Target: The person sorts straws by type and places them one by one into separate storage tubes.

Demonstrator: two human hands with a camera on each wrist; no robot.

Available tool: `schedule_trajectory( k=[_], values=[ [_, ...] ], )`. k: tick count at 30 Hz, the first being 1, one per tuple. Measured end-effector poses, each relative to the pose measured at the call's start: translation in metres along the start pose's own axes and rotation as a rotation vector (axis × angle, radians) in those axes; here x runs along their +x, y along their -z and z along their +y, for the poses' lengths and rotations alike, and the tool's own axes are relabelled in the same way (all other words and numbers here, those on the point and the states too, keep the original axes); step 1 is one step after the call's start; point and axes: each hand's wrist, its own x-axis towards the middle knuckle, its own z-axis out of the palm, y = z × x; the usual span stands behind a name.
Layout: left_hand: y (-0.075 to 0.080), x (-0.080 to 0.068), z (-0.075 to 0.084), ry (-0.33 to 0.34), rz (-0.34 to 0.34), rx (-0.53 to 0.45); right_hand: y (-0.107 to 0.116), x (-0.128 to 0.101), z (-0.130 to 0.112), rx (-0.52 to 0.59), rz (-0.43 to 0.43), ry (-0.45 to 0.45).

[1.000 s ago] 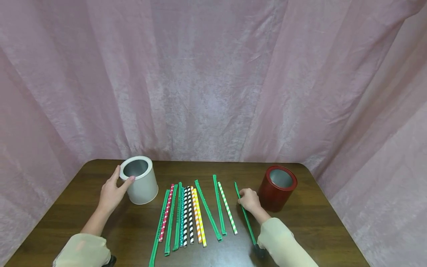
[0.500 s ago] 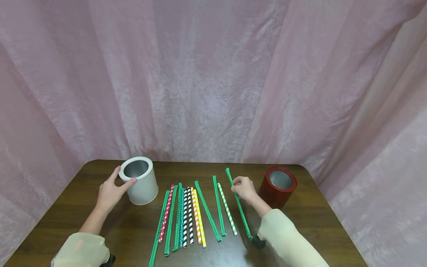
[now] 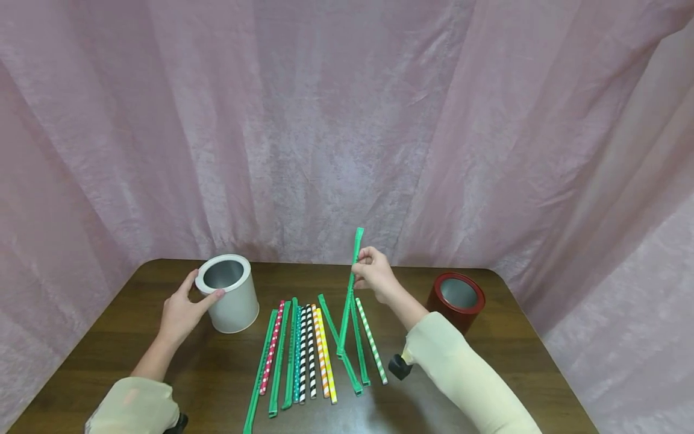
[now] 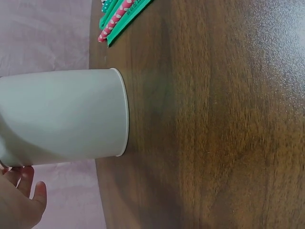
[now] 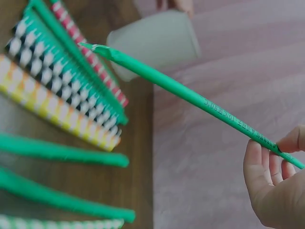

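Note:
My right hand [image 3: 375,274] pinches a straw in a green wrapper [image 3: 347,313] near its upper end, between thumb and fingers. Printed lettering shows along the wrapper [image 5: 186,93] in the right wrist view. It hangs slanted over the loose straws, its lower end overlapping another green-wrapped straw [image 3: 349,372]. My left hand [image 3: 181,313] holds a white can [image 3: 234,310] at the rim, thumb on the near side and fingers on the left. The can stands upright and open-topped, and its grey inside shows. In the left wrist view, fingertips [image 4: 26,179] show beside the can's wall.
A row of straws lies between the cans: green-wrapped, pink dotted [image 3: 271,352], teal, black-striped [image 3: 311,361], orange and yellow [image 3: 328,361]. A green-striped straw [image 3: 372,343] lies right of them. A dark red can [image 3: 461,316] stands right. A pink curtain [image 3: 336,120] hangs behind the table [image 3: 520,374].
My right hand has picked up the green-wrapped straw from the table beside the red can, lifted it and carried it left, tilting it more upright. My left hand stays at the white can.

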Motion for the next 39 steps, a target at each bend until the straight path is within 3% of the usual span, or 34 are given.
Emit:
schedule_trajectory(
  k=[10, 21, 28, 39],
  values=[
    [-0.002, -0.002, -0.002, 0.0, 0.012, -0.004, -0.038, 0.009, -0.04, 0.265, 0.004, 0.099],
    [-0.005, -0.003, -0.006, -0.002, 0.025, 0.002, -0.082, 0.017, -0.054, 0.434, 0.126, 0.219],
    [-0.006, -0.006, -0.005, -0.004, 0.024, 0.002, -0.107, 0.024, -0.049, 0.429, 0.161, 0.268],
    [-0.006, -0.008, -0.003, -0.006, 0.016, -0.022, -0.139, 0.028, -0.039, 0.295, 0.093, 0.288]
  ],
)
